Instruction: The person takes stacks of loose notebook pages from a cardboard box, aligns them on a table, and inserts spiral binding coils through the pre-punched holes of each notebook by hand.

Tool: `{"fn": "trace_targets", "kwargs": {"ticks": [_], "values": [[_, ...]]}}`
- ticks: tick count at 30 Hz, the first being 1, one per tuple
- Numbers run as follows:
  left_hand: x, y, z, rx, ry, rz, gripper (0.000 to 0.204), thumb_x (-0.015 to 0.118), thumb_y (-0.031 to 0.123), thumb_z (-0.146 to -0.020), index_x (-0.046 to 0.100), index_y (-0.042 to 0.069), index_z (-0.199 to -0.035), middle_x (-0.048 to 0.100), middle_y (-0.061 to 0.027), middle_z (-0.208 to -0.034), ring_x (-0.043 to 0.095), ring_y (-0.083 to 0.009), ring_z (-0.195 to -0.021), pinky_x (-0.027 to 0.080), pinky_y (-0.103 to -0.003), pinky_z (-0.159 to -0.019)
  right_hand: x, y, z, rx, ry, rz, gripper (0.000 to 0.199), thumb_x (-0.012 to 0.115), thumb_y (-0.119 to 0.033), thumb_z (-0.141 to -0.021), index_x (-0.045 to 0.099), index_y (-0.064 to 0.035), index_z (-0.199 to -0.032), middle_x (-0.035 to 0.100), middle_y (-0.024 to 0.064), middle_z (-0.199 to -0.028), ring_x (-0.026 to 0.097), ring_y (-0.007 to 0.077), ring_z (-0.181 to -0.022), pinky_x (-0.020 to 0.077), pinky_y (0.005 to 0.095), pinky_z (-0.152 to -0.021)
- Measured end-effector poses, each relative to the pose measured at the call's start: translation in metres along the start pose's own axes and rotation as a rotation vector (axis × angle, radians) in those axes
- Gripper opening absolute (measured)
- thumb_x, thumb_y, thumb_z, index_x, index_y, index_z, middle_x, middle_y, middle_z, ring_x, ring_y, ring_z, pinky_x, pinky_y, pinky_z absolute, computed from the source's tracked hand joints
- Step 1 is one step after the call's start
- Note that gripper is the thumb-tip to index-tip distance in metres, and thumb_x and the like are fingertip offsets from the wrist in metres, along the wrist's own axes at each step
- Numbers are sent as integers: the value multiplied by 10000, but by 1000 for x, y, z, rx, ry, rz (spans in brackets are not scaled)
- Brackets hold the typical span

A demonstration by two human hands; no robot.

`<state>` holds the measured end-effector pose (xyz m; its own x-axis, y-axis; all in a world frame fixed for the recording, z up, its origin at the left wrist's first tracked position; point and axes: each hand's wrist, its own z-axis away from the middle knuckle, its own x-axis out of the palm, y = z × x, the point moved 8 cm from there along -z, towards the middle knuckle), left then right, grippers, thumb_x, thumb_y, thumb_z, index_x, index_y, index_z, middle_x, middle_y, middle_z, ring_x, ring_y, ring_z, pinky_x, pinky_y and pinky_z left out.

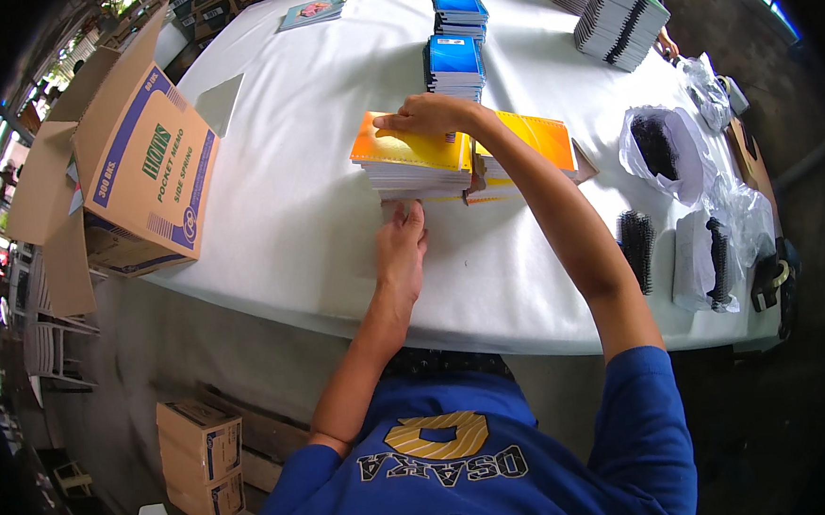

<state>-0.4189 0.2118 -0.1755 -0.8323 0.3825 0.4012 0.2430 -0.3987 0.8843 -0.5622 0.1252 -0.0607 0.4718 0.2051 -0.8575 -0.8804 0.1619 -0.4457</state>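
A thick stack of yellow-orange covers and white sheets (427, 178) lies before me on the table. My right hand (427, 115) reaches over its far edge, one digit stretched along the top cover and the other fingers partly hidden. At the near edge, my left hand (404, 244) is closed against the bottom of the stack, its fingertips tucked out of sight. Touching it on the right is a second yellow-orange stack (538, 141), with a brown cardboard piece (476, 176) between the two.
Blue-covered notebooks (455, 57) are piled behind the stacks. An open carton (147, 165) stands left. Black spiral coils (637, 248) and a plastic bag of coils (661, 153) lie right. Bound stacks (620, 23) stand far right, near another person. Smaller cartons (201, 464) are lower left.
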Motion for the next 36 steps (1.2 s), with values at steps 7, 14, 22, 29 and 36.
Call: {"fn": "trace_targets", "kwargs": {"ticks": [7,14,22,29,36], "values": [[8,28,4,-13,-127,292,800,515,568,-913,311,-33,-1400,416,-181,-1400,349,-291,-1332,265,-424,-1118,10,-21,4,-75,13,-3,819,393,-722,-873,696,33,-976,679,182,-820,667,272,-705,519,374,-622],[-3,32,7,36,-75,258,775,557,537,-912,366,-52,-1377,452,-139,-1363,402,-224,-1307,301,-379,-1102,20,-22,12,-18,-58,-73,829,368,-743,-870,709,7,-962,680,169,-841,668,264,-751,509,375,-682],[0,35,4,32,-95,339,662,661,413,-891,432,-51,-1302,561,-118,-1200,560,-200,-1115,462,-355,-978,24,-27,5,-33,-142,-99,909,332,-799,-838,658,-3,-1132,654,193,-1063,646,277,-961,519,385,-769],[-5,38,1,25,-114,342,591,729,295,-858,452,-28,-1268,585,-112,-1145,581,-188,-1060,480,-365,-947,19,-32,13,-56,-174,-238,978,325,-857,-783,665,-6,-1126,657,193,-1061,621,296,-1033,510,421,-837],[-8,57,17,48,-180,255,612,669,357,-891,435,-22,-1310,565,-122,-1228,553,-221,-1141,448,-399,-974,17,-54,19,-11,-113,-177,988,381,-876,-744,698,20,-1014,668,196,-984,639,273,-954,524,374,-809]]}}
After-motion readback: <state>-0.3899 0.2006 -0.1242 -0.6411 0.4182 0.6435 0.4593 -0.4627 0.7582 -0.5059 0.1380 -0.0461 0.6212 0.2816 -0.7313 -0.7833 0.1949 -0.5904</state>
